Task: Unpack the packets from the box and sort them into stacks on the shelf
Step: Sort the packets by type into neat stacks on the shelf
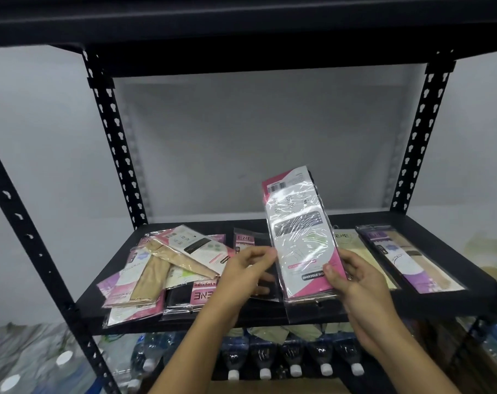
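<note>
My right hand (pixel 355 280) grips the lower end of a pink-and-white stocking packet (pixel 299 231), held tilted up above the black shelf (pixel 312 314). The fingertips of my left hand (pixel 245 268) touch the packet's left edge with its fingers loosely curled. A loose heap of pink and beige packets (pixel 167 265) lies on the shelf's left part. A black packet with a pink ENE label (pixel 243 240) lies behind my left hand. A beige packet (pixel 355 251) and a purple packet (pixel 409 257) lie at the right. No box is in view.
Black perforated uprights (pixel 113 137) (pixel 418 137) frame the shelf, and another shelf board (pixel 241 29) hangs above. Under the shelf stand several water bottles (pixel 292 356) in plastic wrap. A pale wall stands behind.
</note>
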Demonstrator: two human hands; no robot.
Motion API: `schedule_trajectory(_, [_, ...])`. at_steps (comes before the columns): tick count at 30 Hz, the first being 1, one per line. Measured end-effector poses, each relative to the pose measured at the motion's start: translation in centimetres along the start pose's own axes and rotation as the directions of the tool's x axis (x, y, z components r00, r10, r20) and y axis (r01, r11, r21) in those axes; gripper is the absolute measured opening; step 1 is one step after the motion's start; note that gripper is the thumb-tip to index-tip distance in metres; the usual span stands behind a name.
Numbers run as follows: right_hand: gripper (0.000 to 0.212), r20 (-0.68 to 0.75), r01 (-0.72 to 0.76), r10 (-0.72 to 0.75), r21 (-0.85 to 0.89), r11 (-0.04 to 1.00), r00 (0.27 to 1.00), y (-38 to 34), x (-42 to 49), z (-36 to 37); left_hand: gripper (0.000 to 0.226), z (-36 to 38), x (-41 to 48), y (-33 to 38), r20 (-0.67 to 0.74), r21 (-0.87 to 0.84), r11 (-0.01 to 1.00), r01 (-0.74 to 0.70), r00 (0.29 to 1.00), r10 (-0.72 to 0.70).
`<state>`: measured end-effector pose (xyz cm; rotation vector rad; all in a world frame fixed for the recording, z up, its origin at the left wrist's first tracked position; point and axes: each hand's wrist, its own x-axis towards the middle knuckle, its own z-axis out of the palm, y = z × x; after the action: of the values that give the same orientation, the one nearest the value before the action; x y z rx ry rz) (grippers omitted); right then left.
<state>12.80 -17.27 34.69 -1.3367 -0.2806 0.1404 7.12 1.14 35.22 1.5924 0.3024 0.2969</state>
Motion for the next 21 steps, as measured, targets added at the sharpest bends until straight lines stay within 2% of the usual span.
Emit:
schedule_trajectory(3, [0.027,0.036,-0.033,0.033,0.005,0.999,0.999,0.4,-0.5,0.7,0.028,0.7,-0.5,0.4,0.017,-0.172,0.985,-0.015,1.0,0.018])
schedule_trajectory(6, [0.024,0.075,-0.062,0.062,-0.004,0.998,0.995,0.8,-0.7,0.9,0.025,0.5,-0.4,0.6,-0.054,-0.222,0.974,-0.038,0.998,0.026])
schedule_trajectory(11, [0.025,0.141,-0.054,0.07,-0.116,0.992,0.988,0.2,-0.6,0.9,0.024,-0.7,-0.4,0.9,-0.1,-0.176,0.98,-0.095,0.992,0.078])
schedule_trajectory(13, [0.024,0.094,-0.029,0.044,-0.157,0.987,0.995,-0.2,-0.3,0.6,0.021,-1.1,-0.5,1.5,-0.146,-0.123,0.975,-0.186,0.975,0.167])
schedule_trajectory(15, [0.016,-0.007,-0.023,0.022,-0.174,0.984,1.0,-0.9,0.0,0.1,0.018,-1.6,-0.6,2.0,-0.19,0.004,0.949,-0.314,0.932,0.31])
schedule_trajectory(17, [0.017,-0.022,-0.132,0.131,-0.083,0.988,0.991,-1.7,0.1,-0.4,0.016,-2.2,-0.8,2.4,-0.183,0.123,0.891,-0.438,0.872,0.454])
schedule_trajectory(19, [0.036,0.099,-0.325,0.318,0.056,0.944,0.943,-2.8,-0.2,-0.3,0.018,-2.6,-1.1,2.3,-0.164,0.22,0.826,-0.519,0.815,0.556])
schedule_trajectory(21, [0.046,0.227,-0.467,0.437,0.098,0.879,0.871,-3.7,-0.9,0.3,0.021,-2.8,-1.3,1.7,-0.131,0.311,0.762,-0.569,0.768,0.627])
